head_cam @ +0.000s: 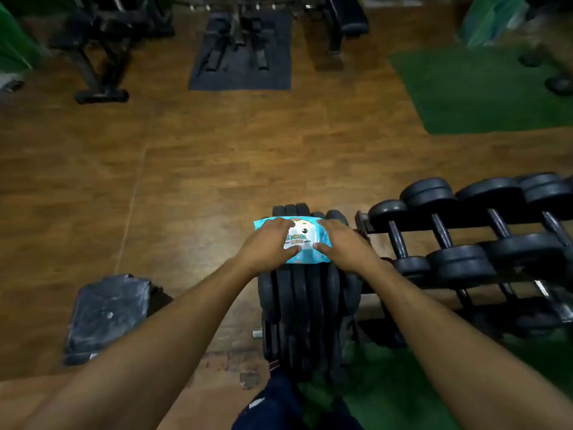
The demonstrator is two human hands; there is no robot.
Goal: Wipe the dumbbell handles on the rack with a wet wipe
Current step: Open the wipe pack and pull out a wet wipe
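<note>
A light blue pack of wet wipes [300, 240] lies on top of a stack of black weight plates [305, 293]. My left hand [267, 243] grips the pack's left side, fingers over the top and thumb at the near edge. My right hand [339, 242] grips its right side the same way. To the right stands the dumbbell rack [369, 226] with several black dumbbells; their metal handles [397, 242] run towards me between the round heads. No loose wipe is in view.
A dark flat slab [107, 316] lies on the wooden floor at the left. Black gym benches [99, 54] and a dark mat [245, 48] stand far back. Green turf [483, 91] covers the floor at the upper right and beneath my feet.
</note>
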